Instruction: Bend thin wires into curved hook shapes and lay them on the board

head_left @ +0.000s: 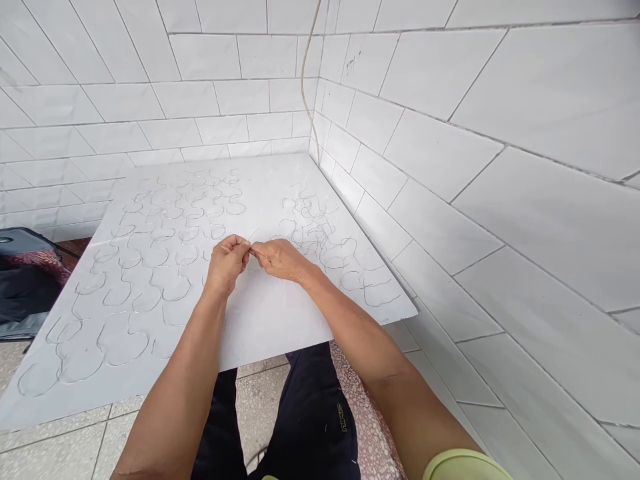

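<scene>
The left hand point(226, 261) and right hand point(283, 260) meet at the fingertips above a flat white rectangular board point(280, 320), pinching a thin silvery wire strand point(254, 235) between them; its tip stands up just beyond the right fingertips point(251, 248). The pinched strand lies over the board's middle. Curved, looping silvery wire shapes point(170, 300) cover the board's left portion in rows, and a second, more tangled group of wire shapes point(380, 305) lies at its right, with the hands between the two groups. The board's far corner sits against white glossy wall tiles point(450, 220), where a thin beige cable point(303, 80) hangs. Black trousers point(313, 420) show below the board's near edge. A dark fabric bag point(25, 287) lies beyond the board's left edge.
</scene>
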A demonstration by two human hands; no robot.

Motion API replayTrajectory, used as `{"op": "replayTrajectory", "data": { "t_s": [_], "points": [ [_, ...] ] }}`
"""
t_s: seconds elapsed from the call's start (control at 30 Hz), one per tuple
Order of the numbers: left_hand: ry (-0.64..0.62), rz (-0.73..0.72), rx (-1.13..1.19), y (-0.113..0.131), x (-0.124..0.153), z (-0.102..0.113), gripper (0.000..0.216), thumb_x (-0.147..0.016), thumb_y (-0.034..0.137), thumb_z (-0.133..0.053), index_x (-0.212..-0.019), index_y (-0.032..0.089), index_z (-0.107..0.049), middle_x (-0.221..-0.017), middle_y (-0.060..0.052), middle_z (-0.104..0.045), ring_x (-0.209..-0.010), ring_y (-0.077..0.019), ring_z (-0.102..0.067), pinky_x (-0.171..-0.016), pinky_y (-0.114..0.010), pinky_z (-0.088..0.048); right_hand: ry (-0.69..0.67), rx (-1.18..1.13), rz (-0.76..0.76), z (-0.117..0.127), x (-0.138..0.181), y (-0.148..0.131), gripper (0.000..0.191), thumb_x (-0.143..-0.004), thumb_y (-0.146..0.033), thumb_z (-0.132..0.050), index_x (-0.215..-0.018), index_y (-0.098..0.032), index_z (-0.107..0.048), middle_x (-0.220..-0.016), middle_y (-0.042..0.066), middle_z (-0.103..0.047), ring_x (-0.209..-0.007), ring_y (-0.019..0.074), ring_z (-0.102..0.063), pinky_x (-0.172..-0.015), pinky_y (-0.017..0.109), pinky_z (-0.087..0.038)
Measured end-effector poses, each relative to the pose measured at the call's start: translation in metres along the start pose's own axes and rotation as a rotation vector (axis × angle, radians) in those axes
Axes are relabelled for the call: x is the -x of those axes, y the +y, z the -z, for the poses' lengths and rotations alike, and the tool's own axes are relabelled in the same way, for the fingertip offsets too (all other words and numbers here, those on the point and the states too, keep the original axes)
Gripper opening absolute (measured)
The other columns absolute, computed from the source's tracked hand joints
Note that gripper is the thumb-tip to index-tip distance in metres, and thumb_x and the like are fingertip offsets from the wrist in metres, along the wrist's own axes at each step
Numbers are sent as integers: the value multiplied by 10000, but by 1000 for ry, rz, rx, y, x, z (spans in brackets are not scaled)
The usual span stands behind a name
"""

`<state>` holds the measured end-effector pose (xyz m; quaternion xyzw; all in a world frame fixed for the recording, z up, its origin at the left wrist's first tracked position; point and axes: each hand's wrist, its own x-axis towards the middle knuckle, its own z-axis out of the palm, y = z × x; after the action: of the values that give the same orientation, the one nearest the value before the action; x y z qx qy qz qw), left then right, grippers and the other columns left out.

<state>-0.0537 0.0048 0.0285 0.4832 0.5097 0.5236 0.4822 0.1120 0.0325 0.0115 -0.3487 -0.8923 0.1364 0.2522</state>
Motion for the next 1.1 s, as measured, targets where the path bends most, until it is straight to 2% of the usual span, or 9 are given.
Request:
{"op": "replayTrajectory", "data": {
  "t_s": [0.3,0.5,0.57,0.67,0.7,0.77,0.93,1.1],
  "points": [
    [-43,-64,9,-3,0,-1,207,-826,323,-699,-728,200,-565,-547,45,-476,-475,-85,-358,-468,-221,-261,24,-217,12,4,3,5,258,-1013,-139,-377,-837,-190,-559,-749,-11,-642,-612,96,-481,-606,243,-306],
    [-56,-115,-4,0,2,-1,232,-873,370,-697,-774,199,-576,-598,35,-503,-501,-86,-380,-475,-214,-297,8,-294,-33,16,5,4,335,-1100,-339,-383,-950,-197,-646,-806,-4,-688,-628,101,-524,-629,247,-377],
    [-54,-110,-13,3,3,0,236,-884,378,-698,-789,202,-573,-616,34,-506,-507,-84,-390,-477,-210,-305,109,-293,-61,22,5,6,316,-1086,-429,-456,-1050,-208,-677,-907,25,-726,-725,134,-592,-673,267,-437],
    [-86,-93,-13,6,4,3,239,-891,374,-695,-793,207,-555,-620,45,-482,-499,-78,-389,-477,-205,-302,387,-164,-36,27,3,13,318,-1052,-423,-560,-1260,-205,-662,-1210,110,-715,-1085,225,-621,-893,357,-506],
    [-106,-90,-14,7,4,3,239,-893,373,-693,-795,208,-552,-621,47,-475,-494,-76,-387,-477,-204,-299,441,-101,-4,28,2,16,330,-1050,-398,-573,-1306,-203,-650,-1302,129,-683,-1196,248,-581,-980,395,-491],
    [-152,-83,-24,8,5,3,234,-893,370,-692,-798,210,-549,-622,49,-467,-488,-76,-389,-474,-205,-293,448,7,58,28,0,23,332,-1051,-366,-584,-1340,-215,-648,-1401,135,-636,-1301,273,-512,-1085,455,-439],
    [-212,-85,-61,9,5,2,233,-896,364,-678,-783,211,-542,-609,45,-456,-485,-83,-388,-471,-213,-275,373,115,94,26,-3,33,226,-1065,-360,-569,-1117,-213,-733,-1323,121,-683,-1231,272,-524,-1047,451,-427],
    [-238,-75,-91,10,6,1,246,-891,370,-678,-764,209,-542,-615,40,-456,-489,-83,-384,-472,-217,-267,287,144,80,29,-1,35,311,-1089,-386,-516,-930,-195,-704,-1006,97,-726,-1041,247,-541,-913,389,-417]
  ]
}}
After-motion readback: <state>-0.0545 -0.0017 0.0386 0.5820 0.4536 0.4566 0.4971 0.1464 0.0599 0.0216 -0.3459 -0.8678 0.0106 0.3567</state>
